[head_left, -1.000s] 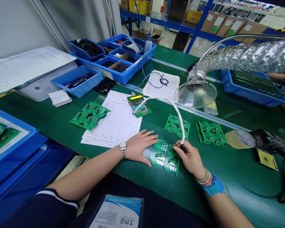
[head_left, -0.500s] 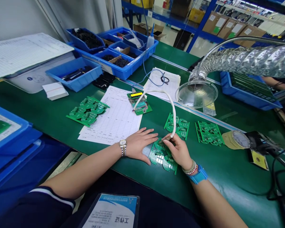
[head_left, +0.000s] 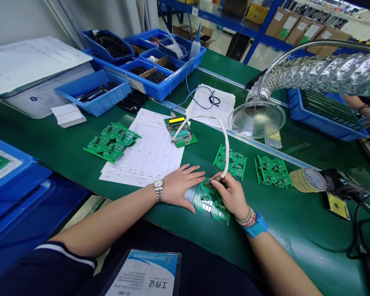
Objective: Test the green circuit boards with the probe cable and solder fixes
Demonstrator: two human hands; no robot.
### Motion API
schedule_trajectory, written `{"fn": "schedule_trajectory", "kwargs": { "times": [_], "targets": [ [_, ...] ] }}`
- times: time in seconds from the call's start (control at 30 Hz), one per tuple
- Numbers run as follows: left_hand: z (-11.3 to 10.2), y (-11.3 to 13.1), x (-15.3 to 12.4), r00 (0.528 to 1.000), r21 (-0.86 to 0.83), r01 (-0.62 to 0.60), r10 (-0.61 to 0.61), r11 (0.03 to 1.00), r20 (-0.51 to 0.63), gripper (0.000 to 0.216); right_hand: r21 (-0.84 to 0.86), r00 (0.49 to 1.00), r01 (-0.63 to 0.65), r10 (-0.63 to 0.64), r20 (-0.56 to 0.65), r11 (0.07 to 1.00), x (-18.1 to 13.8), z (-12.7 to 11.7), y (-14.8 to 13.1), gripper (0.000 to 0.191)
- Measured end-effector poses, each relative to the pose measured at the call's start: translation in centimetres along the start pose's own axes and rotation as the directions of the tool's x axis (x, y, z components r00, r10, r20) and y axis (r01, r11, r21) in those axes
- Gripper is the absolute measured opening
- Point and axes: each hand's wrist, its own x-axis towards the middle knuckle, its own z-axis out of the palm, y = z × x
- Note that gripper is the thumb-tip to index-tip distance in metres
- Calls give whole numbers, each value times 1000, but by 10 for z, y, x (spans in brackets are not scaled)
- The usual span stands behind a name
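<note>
A green panel of circuit boards [head_left: 207, 203] lies on the green mat near the front edge. My left hand [head_left: 180, 187] rests flat beside it, fingers spread, its fingertips on the panel's left edge. Over the panel's upper part, my right hand [head_left: 231, 195] pinches a small probe [head_left: 214, 179]. The probe's white sleeved cable [head_left: 225, 142] arcs back to a small tester with a lit yellow display [head_left: 180, 131]. My right wrist wears a blue strap and beads; the left one wears a watch.
Three more green panels lie on the mat [head_left: 111, 142] [head_left: 231, 158] [head_left: 273, 170]. A printed sheet [head_left: 149, 152] sits left of my hands. A fume hood on a foil duct [head_left: 255, 119] hangs at right. Blue parts bins [head_left: 148, 61] stand behind, and a tape roll [head_left: 308, 179] lies at right.
My right hand has slid the probe leftward and up across the panel, toward my left fingertips. My left hand has stayed flat.
</note>
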Motion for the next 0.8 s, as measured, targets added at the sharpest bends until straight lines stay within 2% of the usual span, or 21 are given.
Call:
{"fn": "schedule_trajectory", "kwargs": {
  "times": [0.33,0.57,0.8],
  "targets": [
    [0,0,-1,1000,-4,3,-3,1000,-2,95,-23,1000,12,-12,-8,1000,-1,-1,0,10],
    [3,-1,0,1000,-3,2,-2,1000,-12,97,-98,995,90,-92,-23,991,1,3,-3,8],
    [5,-2,-1,1000,-4,-6,6,1000,-30,97,-144,992,108,-115,-41,984,0,6,-2,9]
  ]
}}
